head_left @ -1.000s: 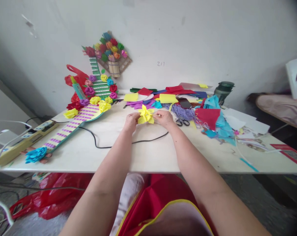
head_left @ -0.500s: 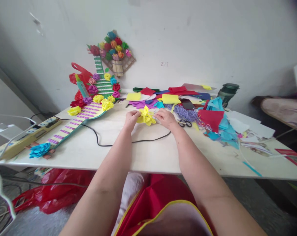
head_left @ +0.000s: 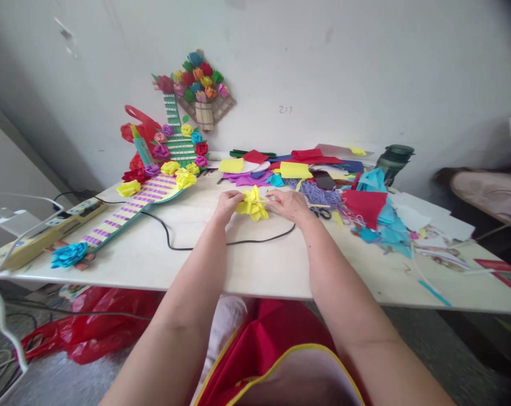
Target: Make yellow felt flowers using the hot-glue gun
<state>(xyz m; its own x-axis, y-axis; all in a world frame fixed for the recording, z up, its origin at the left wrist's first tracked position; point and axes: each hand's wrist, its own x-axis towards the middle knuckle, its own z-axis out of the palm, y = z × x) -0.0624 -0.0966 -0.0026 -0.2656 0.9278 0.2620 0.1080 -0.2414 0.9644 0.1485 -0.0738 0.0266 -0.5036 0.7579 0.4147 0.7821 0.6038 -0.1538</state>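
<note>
A yellow paper flower (head_left: 252,204) with crinkled petals is held above the table, facing me. My left hand (head_left: 230,204) pinches its left edge between thumb and fingers. On the flower's other side my right hand (head_left: 288,204) is closed on a thin pale stick (head_left: 319,206). One end of the stick sticks out past the right side of that hand; the other reaches the flower's middle. Whether the tip touches the petals I cannot tell. Scissors (head_left: 321,213) with dark handles lie just right of my right hand.
Left of my hands lies a striped guitar-shaped board (head_left: 132,208) with paper flowers. A black cord (head_left: 255,241) crosses the table below my hands. Behind are coloured paper sheets (head_left: 295,170), purple shreds (head_left: 320,194) and a dark green bottle (head_left: 394,160). A power strip (head_left: 52,228) sits far left.
The thin stick now shows in my right hand, its tip over the flower. The right fingers have shifted slightly; the left hand still pinches the flower. The view has moved a little.
</note>
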